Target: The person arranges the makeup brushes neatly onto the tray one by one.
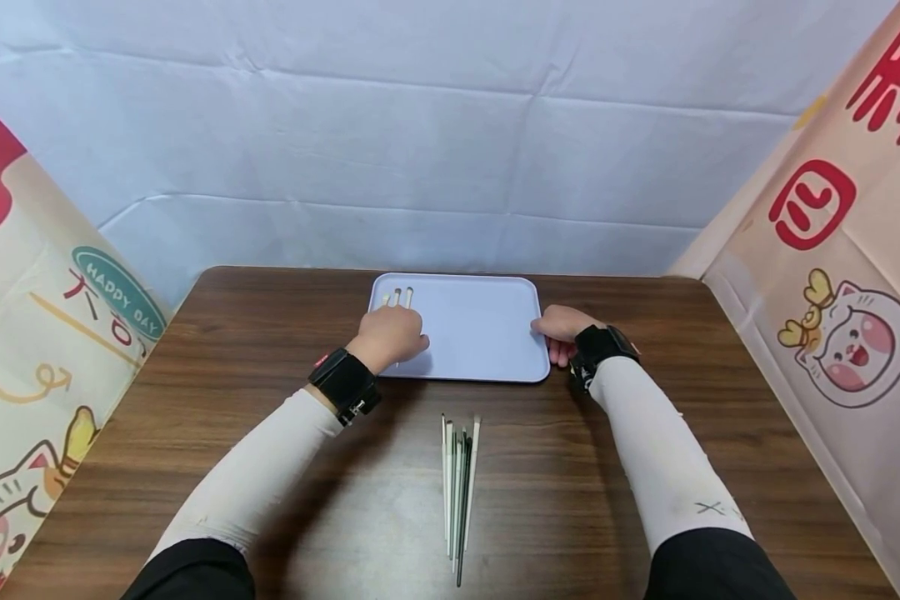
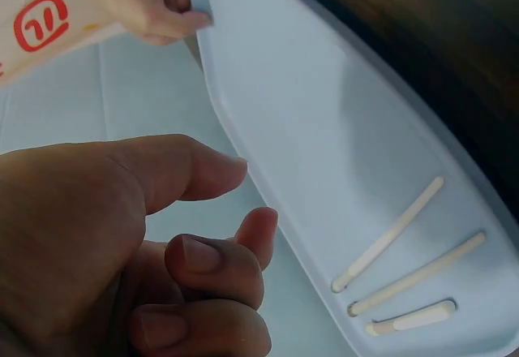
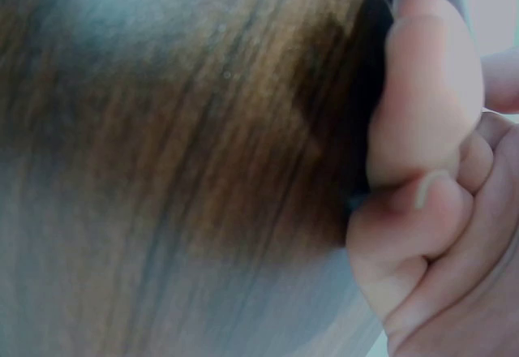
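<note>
A pale blue-white tray (image 1: 480, 325) lies near the table's far edge. Over its left end hovers my left hand (image 1: 392, 335), fingers loosely curled, thumb apart from them, nothing held. Three slim pale sticks (image 2: 389, 235) lie spaced out in the tray, fanned slightly; in the head view my hand covers most of them. At the tray's right side, my right hand (image 1: 564, 332) grips the rim, thumb on the edge and other fingers curled outside it. In the right wrist view, curled fingers (image 3: 426, 97) show beside the tabletop.
A loose bundle of thin white and dark green sticks (image 1: 459, 492) lies on the brown wooden table (image 1: 307, 492), nearer to me than the tray. A pale cloth (image 1: 420, 150) hangs behind the table, with printed sheets (image 1: 832, 350) at the sides.
</note>
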Demonstrator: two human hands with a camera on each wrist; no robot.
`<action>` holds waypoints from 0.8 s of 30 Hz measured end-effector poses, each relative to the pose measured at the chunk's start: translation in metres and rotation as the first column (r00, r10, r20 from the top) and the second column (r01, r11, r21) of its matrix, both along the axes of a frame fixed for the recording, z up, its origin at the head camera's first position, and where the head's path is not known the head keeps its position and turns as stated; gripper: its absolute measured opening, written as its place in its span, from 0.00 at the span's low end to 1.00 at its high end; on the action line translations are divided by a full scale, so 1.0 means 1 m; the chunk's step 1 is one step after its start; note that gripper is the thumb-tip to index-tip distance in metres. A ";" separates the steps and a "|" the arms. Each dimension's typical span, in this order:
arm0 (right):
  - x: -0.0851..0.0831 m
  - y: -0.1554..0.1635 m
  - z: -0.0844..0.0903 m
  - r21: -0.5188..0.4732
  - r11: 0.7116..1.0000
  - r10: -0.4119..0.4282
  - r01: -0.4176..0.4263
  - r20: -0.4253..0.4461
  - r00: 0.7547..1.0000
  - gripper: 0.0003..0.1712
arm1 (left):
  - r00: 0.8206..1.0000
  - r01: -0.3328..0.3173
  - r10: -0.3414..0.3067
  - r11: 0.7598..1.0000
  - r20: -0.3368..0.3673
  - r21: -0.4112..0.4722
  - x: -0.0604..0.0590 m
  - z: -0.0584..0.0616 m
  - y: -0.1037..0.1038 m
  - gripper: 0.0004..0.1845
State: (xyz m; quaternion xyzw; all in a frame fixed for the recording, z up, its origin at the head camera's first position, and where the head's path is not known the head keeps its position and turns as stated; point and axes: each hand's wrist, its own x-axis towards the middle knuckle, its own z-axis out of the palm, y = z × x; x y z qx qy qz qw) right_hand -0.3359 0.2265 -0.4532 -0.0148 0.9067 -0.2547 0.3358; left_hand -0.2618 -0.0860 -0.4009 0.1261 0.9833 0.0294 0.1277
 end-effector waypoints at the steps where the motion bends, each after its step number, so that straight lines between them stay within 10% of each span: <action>1: 0.000 0.000 0.000 0.002 1.000 0.005 -0.005 -0.004 1.000 0.30 | 1.000 0.003 -0.003 1.000 0.005 -0.001 0.002 0.000 0.000 0.18; 24: 0.003 -0.001 0.002 -0.026 1.000 -0.001 0.001 -0.003 1.000 0.30 | 0.998 0.065 -0.065 0.998 0.019 0.008 0.042 0.006 -0.003 0.18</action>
